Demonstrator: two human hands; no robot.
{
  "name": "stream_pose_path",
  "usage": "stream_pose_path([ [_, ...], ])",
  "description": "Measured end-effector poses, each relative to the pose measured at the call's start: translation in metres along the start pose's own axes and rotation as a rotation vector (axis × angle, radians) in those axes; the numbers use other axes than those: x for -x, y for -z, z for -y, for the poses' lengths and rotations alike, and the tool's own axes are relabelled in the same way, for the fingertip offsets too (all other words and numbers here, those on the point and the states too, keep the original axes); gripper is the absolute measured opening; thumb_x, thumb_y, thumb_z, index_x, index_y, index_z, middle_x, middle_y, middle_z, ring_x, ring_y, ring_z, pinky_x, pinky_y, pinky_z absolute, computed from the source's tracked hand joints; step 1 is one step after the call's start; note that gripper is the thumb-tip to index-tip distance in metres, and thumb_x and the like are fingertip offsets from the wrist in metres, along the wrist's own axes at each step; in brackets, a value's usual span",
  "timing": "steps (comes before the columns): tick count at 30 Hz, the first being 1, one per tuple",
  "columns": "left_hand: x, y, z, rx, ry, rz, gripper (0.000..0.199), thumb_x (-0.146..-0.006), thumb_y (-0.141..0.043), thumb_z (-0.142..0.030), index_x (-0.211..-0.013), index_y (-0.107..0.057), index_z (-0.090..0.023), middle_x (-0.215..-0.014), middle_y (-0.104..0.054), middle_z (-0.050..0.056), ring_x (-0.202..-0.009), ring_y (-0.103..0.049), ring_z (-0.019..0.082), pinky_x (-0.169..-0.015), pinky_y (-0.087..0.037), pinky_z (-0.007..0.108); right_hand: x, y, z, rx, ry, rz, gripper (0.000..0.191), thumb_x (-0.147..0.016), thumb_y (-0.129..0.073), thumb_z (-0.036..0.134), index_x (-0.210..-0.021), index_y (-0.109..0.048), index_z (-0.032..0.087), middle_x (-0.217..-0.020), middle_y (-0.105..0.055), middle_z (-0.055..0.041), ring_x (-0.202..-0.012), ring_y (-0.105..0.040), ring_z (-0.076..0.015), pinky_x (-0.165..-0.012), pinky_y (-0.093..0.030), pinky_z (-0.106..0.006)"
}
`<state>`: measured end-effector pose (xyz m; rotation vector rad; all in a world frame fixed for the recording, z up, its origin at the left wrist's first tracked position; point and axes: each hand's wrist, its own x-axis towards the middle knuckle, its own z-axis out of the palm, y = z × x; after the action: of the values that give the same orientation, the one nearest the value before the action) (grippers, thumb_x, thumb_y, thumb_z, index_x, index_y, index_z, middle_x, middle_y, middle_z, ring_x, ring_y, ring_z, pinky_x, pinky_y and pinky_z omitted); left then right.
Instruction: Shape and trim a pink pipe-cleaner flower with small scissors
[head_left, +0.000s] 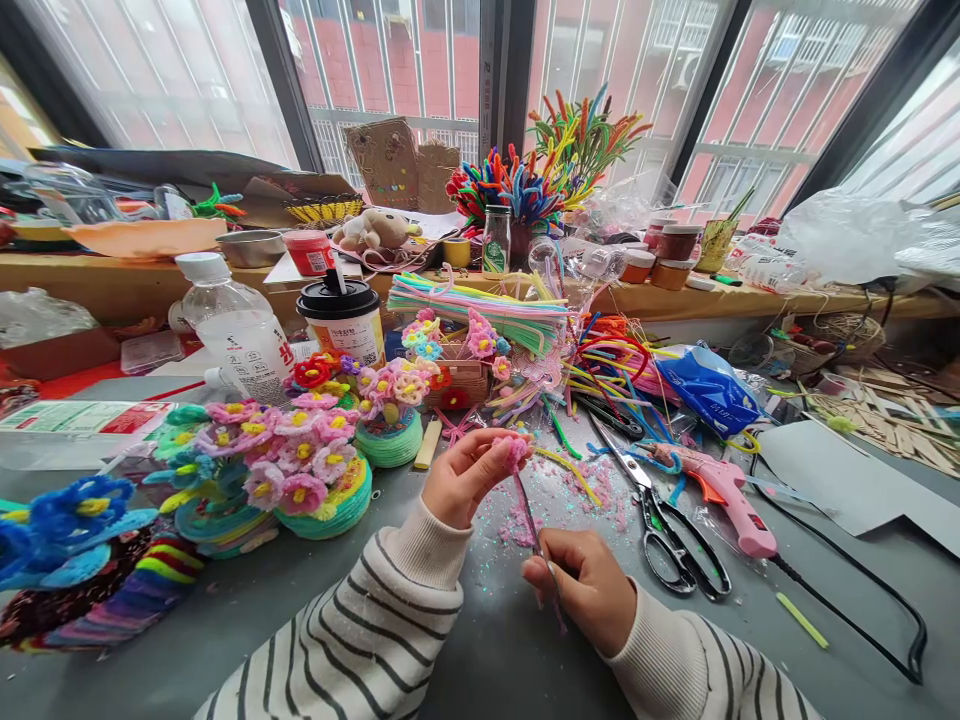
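My left hand (466,478) pinches a small fuzzy pink pipe-cleaner flower (513,455) between thumb and fingertips, above the middle of the table. A thin dark stem (529,510) runs down from the flower. My right hand (581,580) is closed around that stem lower down, and a short fuzzy end sticks out beneath the fingers. Pink fluff clippings (517,525) and glitter lie on the table beneath and behind both hands. To the right of my right hand rest black-handled scissors (671,540), blades pointing away from me.
Pots of pipe-cleaner flowers (304,460) stand at the left, before a plastic bottle (232,325) and a lidded paper cup (345,325). A pink glue gun (724,490) with a black cord lies at the right. Bundled pastel pipe cleaners (480,312) lie behind the hands.
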<state>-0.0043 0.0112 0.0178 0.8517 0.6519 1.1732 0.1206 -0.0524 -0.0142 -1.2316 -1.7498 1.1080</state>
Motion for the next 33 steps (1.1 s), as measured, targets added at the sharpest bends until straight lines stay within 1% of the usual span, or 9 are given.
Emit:
stream_pose_path([
  [6, 0.0006, -0.0022, 0.0, -0.004, -0.004, 0.005, 0.019, -0.052, -0.065, -0.022, -0.068, -0.059, -0.014, -0.072, -0.064, 0.005, -0.067, -0.059, 0.014, -0.062, -0.044, 0.024, 0.0015, -0.0009, -0.0024, -0.023, 0.028, 0.039, 0.05, -0.069, -0.032, 0.059, -0.046, -0.041, 0.015, -0.041, -0.042, 0.0017, -0.038, -0.034, -0.0061, -0.037, -0.024, -0.018],
  [12, 0.0005, -0.0028, 0.0014, -0.045, -0.02, 0.0, 0.016, -0.052, -0.065, -0.019, -0.067, -0.06, -0.014, -0.075, -0.064, 0.004, -0.066, -0.057, 0.011, -0.062, -0.042, 0.022, 0.0009, -0.0003, -0.0026, 0.006, 0.049, 0.036, 0.053, -0.07, -0.028, 0.059, -0.046, -0.043, 0.014, -0.041, -0.042, 0.0017, -0.038, -0.035, -0.0064, -0.037, -0.024, -0.019],
  [16, -0.0008, -0.0008, 0.0031, -0.035, -0.054, -0.024, 0.018, -0.05, -0.066, -0.019, -0.066, -0.059, -0.014, -0.066, -0.062, 0.002, -0.062, -0.056, 0.01, -0.06, -0.042, 0.021, -0.0008, -0.0006, -0.0023, 0.036, 0.045, 0.013, 0.051, -0.07, -0.032, 0.057, -0.044, -0.042, 0.015, -0.039, -0.043, 0.0021, -0.037, -0.035, -0.0061, -0.037, -0.024, -0.018],
  [22, -0.0036, 0.0015, 0.0046, -0.028, -0.08, -0.074, 0.022, -0.047, -0.068, -0.019, -0.066, -0.056, -0.014, -0.064, -0.06, 0.0, -0.058, -0.054, 0.007, -0.056, -0.041, 0.018, -0.0025, -0.001, -0.0021, 0.05, -0.005, -0.022, 0.049, -0.068, -0.037, 0.056, -0.041, -0.039, 0.015, -0.038, -0.043, 0.0025, -0.037, -0.034, -0.0062, -0.037, -0.024, -0.018],
  [27, -0.0042, 0.0011, 0.0024, -0.044, -0.111, -0.111, 0.026, -0.046, -0.068, -0.021, -0.066, -0.054, -0.014, -0.058, -0.058, -0.001, -0.052, -0.051, 0.006, -0.051, -0.04, 0.018, -0.0029, -0.0003, -0.0029, -0.022, -0.045, -0.044, 0.051, -0.067, -0.035, 0.059, -0.042, -0.041, 0.015, -0.039, -0.04, 0.0029, -0.039, -0.034, -0.0066, -0.039, -0.025, -0.019],
  [30, -0.004, 0.001, 0.0008, -0.05, -0.113, -0.128, 0.027, -0.045, -0.068, -0.021, -0.066, -0.054, -0.014, -0.057, -0.057, -0.002, -0.051, -0.05, 0.006, -0.05, -0.04, 0.017, -0.0025, 0.0008, -0.0049, -0.048, -0.018, -0.058, 0.053, -0.069, -0.03, 0.059, -0.045, -0.045, 0.014, -0.041, -0.037, 0.003, -0.041, -0.035, -0.0073, -0.041, -0.026, -0.02],
  [33, -0.0042, 0.0011, 0.0001, -0.042, -0.109, -0.138, 0.027, -0.045, -0.068, -0.02, -0.067, -0.053, -0.014, -0.057, -0.057, -0.003, -0.051, -0.05, 0.005, -0.051, -0.04, 0.016, -0.002, 0.0011, -0.0081, -0.102, 0.0, -0.07, 0.056, -0.07, -0.026, 0.061, -0.047, -0.047, 0.014, -0.041, -0.032, 0.004, -0.039, -0.031, -0.0067, -0.039, -0.023, -0.02],
])
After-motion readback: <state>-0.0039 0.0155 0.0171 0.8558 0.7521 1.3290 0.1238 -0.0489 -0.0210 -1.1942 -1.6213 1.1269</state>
